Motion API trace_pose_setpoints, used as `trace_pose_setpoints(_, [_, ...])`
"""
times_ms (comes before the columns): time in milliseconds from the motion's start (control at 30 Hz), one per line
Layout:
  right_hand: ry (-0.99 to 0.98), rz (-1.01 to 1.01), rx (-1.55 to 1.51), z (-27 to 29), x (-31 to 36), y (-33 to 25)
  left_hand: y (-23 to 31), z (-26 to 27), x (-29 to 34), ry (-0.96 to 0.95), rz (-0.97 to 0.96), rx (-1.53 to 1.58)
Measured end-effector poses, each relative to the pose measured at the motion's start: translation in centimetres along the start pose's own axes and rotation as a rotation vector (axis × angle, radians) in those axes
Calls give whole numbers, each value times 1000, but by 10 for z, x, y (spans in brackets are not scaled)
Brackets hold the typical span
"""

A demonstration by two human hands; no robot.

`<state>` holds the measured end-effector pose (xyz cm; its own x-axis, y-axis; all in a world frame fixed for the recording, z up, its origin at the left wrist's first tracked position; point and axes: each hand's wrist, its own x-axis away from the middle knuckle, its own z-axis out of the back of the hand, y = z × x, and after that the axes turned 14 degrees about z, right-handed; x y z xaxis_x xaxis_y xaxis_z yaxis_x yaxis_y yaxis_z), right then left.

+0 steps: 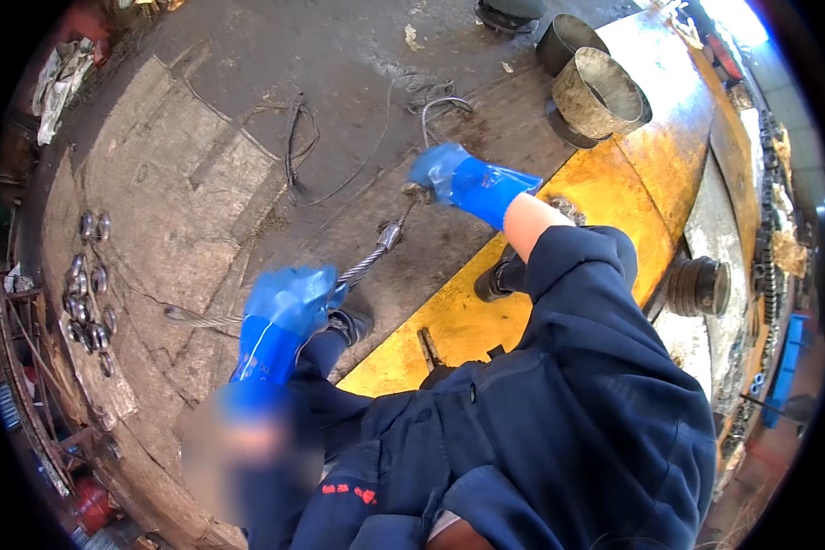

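Observation:
Both hands wear blue rubber gloves. My left hand is closed around a steel wire rope that runs diagonally across the dirty floor. A metal sleeve sits on the rope between my hands. My right hand, stretched out further away, grips the rope's far frayed end. Behind my left hand the rope trails off to the left along the ground.
A yellow steel plate lies under my right arm, with two metal cylinders at its far end. Loose cables lie on the floor. Several shiny metal rings sit at the left. My black boots stand near the plate's edge.

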<state>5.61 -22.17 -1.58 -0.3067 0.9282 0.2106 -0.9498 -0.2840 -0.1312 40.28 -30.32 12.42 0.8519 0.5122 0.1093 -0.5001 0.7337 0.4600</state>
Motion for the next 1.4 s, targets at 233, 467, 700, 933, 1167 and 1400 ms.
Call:
trace_pose_setpoints(233, [-49, -137, 34, 22, 20, 0, 66, 108, 51, 11, -129, -752])
trace_pose_setpoints(467, [-83, -455, -244, 10, 59, -20, 58, 158, 126, -43, 21, -1000])
trace_pose_setpoints(700, [16, -433, -283, 19, 49, -71, -81, 188, 114, 13, 248, -1140])
trace_pose_setpoints(933, [181, -419, -344, 77, 11, -125, -155, 157, 53, 823, 498, -642])
trace_pose_setpoints(1167, [158, -360, -125, 92, -75, -170, -96, -27, -3, -208, 825, 1390])
trace_pose_setpoints(1400, [-129, -330, -65, 67, -94, -184, -91, -88, -29, -283, 872, 1840])
